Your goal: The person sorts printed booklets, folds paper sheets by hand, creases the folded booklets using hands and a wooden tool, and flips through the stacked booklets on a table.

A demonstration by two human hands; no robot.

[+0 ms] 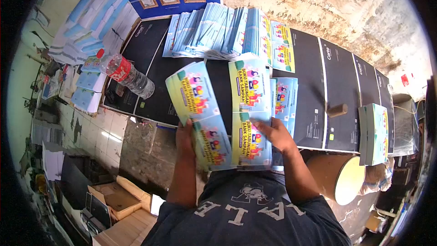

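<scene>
My left hand grips the left edge of a printed booklet sheet, which shows the same yellow and blue cover twice, one above the other. The sheet is tilted and held over the table's front edge; most of my left fingers are hidden behind it. My right hand holds the right side of a matching booklet sheet, its thumb side lying on the lower cover. The two sheets are side by side, with a narrow gap between them. More booklet sheets lie just beyond my right hand.
A long leaning row of booklets covers the table's far side. A water bottle lies tilted at the left. Another booklet stack sits at the right end, near a dark cylindrical object. Below are a round drum and an open carton.
</scene>
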